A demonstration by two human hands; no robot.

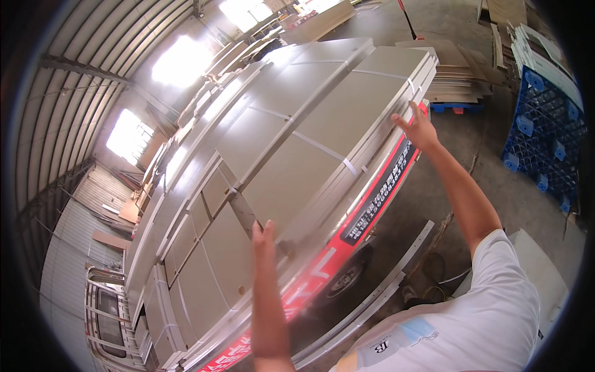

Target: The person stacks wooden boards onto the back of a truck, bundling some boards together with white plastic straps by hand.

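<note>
Large flat grey-beige panels point(310, 161) lie stacked in front of me on a truck bed, bound with white straps point(325, 149). My right hand point(418, 131) is at the far right edge of the stack, fingers spread and reaching over the pale panel edges. Nearer, my left hand point(263, 239) is raised over the stack with its fingers closed. A narrow strip passes close by its fingertips, and whatever lies within this hand is hidden. Blur covers the panel edges between my two hands. Below them runs the truck's red side board point(322, 266) with a dark printed label.
A truck wheel point(347, 279) shows under the bed, beside long pale metal strips point(384, 291) at floor level. Blue plastic pallets point(539, 136) stand at the right. Flat sheets point(455, 77) are piled behind. A metal frame point(108, 310) rises at the truck's left end.
</note>
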